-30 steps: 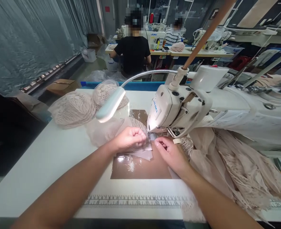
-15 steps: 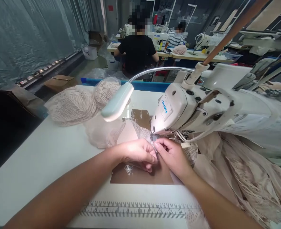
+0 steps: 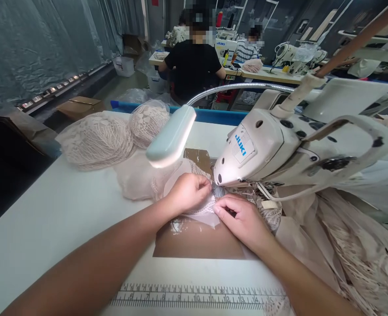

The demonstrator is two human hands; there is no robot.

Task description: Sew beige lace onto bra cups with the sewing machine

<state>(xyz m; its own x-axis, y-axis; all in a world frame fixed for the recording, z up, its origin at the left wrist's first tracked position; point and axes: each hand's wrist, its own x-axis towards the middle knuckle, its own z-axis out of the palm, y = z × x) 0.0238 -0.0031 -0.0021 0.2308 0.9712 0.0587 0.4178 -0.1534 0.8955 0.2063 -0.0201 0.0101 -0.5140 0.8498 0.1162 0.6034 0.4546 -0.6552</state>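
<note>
Centre frame: bare left hand is resting bunched over pale beige openwork lace, its hold impossible to tell; bare right hand is pinching the lace's edge.

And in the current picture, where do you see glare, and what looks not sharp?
Head view: the lamp glows nearly white along its lower edge; head view: the brown sheet has small bright reflections below the left hand; head view, right edge: the fabric pile looks soft.

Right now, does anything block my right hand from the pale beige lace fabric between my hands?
Nothing visible does; your right hand is right at the edge of the pale beige lace fabric.
</note>
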